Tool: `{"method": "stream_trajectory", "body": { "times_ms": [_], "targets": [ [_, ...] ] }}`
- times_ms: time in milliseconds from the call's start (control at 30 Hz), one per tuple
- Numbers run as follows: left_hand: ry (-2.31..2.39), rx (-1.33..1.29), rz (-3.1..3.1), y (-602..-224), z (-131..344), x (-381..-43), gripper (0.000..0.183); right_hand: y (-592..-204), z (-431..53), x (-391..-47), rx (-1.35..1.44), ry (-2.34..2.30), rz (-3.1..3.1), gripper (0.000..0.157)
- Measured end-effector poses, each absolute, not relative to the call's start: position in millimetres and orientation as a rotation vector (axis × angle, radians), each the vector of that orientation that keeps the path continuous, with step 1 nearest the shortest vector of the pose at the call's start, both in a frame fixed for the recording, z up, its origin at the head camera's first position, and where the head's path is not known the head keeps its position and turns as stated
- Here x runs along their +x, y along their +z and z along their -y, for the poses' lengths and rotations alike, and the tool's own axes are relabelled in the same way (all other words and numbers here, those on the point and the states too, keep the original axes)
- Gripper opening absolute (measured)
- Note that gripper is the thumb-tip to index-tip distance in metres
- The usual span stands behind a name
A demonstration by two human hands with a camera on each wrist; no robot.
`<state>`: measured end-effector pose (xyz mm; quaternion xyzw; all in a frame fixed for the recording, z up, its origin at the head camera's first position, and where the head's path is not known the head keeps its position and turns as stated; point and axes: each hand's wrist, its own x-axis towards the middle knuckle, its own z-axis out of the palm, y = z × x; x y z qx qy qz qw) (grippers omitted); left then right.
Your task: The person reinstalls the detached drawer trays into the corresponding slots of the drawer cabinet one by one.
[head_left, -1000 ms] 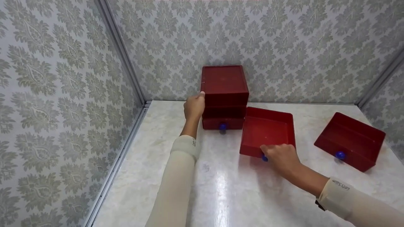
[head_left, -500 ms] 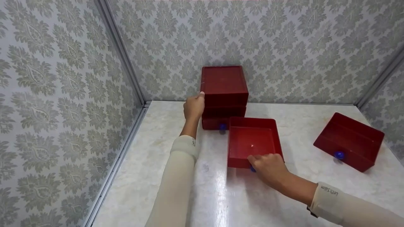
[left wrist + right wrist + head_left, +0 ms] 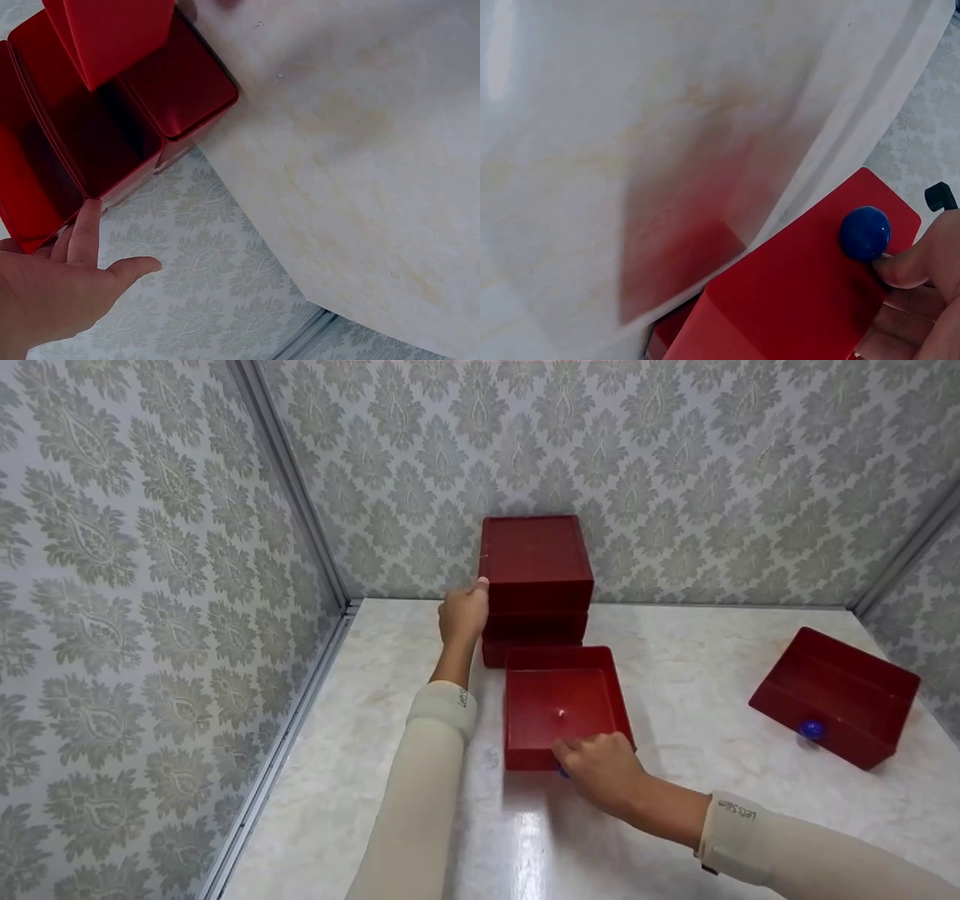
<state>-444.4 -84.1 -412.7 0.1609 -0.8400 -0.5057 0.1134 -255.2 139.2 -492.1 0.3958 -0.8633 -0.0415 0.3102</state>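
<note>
A red plastic drawer cabinet (image 3: 534,551) stands against the back wall, its upper slots open and a drawer (image 3: 184,82) in its lowest slot. My left hand (image 3: 461,615) rests against the cabinet's left side; in the left wrist view its fingers touch the side and the thumb sticks out. My right hand (image 3: 604,772) holds a loose red drawer (image 3: 566,690) by its front wall, thumb right by the blue knob (image 3: 865,232). The held drawer is raised over the table in front of the cabinet, open side up, and hides the lowest drawer's knob in the head view.
A second loose red drawer (image 3: 840,690) with a blue knob (image 3: 811,730) lies angled on the right of the marbled white table (image 3: 697,660). Patterned walls with grey metal corner strips (image 3: 292,487) enclose the table's back and sides.
My right hand has brought the held drawer leftward and nearer to me, from beside the cabinet to in front of it, and straightened it. My left hand has stayed at the cabinet's side.
</note>
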Motion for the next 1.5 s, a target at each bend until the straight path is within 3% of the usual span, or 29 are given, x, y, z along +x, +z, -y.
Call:
{"method": "stream_trajectory", "body": {
  "times_ms": [267,767,1200,1500],
  "targets": [
    [-1.471,0.461,2.457,-413.2,84.2,-444.0,0.047,-488.8,-114.7,-260.7,1.056,-0.164,2.246,0.023],
    [-1.531,0.443,2.486,-411.3,89.1,-444.6,0.049,-475.0,-98.1,-289.7,0.997,-0.172,2.26,0.01],
    [-1.761,0.425,2.455,-408.0,97.5,-446.2,0.051,-471.5,-101.6,-322.4,0.942,-0.122,2.329,0.014],
    [-1.772,0.472,2.437,-408.7,98.1,-447.4,0.051,-477.2,-98.3,-340.0,0.914,-0.053,2.254,0.024]
  ]
}}
